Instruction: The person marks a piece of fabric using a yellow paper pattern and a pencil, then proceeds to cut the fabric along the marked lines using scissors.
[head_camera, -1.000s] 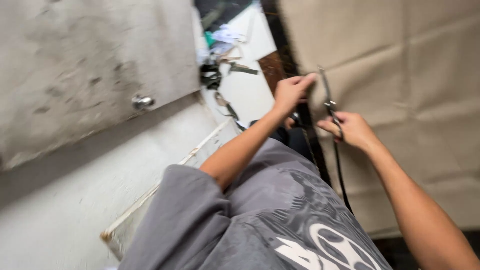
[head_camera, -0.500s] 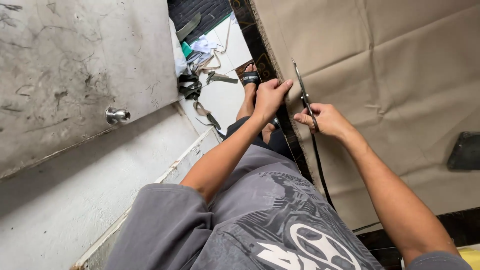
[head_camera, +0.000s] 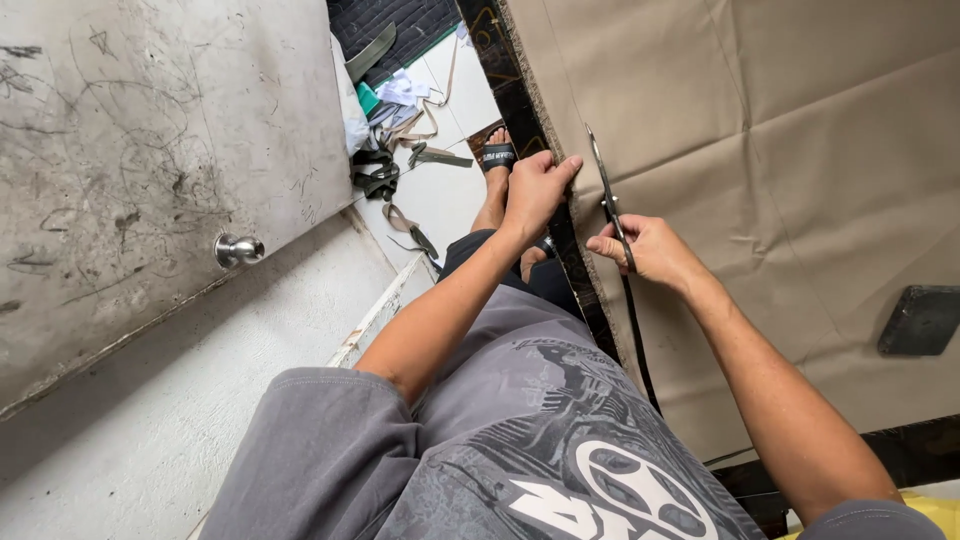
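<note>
A large sheet of tan fabric (head_camera: 760, 130) lies spread over a dark table with a black edge (head_camera: 560, 240). My left hand (head_camera: 537, 187) grips the fabric's edge at the table's rim, fingers curled over it. My right hand (head_camera: 645, 250) holds long black scissors (head_camera: 606, 190) by the handles, blades pointing away along the fabric close to its edge. The scissor blades lie just right of my left hand.
A dark flat object (head_camera: 920, 320) rests on the fabric at the right. On the white tiled floor lie fabric scraps and straps (head_camera: 400, 150). My sandalled foot (head_camera: 497, 160) stands below. A worn grey door with a metal knob (head_camera: 238, 250) is at the left.
The view has shifted and steadied. Both hands slid farther along the fabric edge, the scissors moving with my right hand.
</note>
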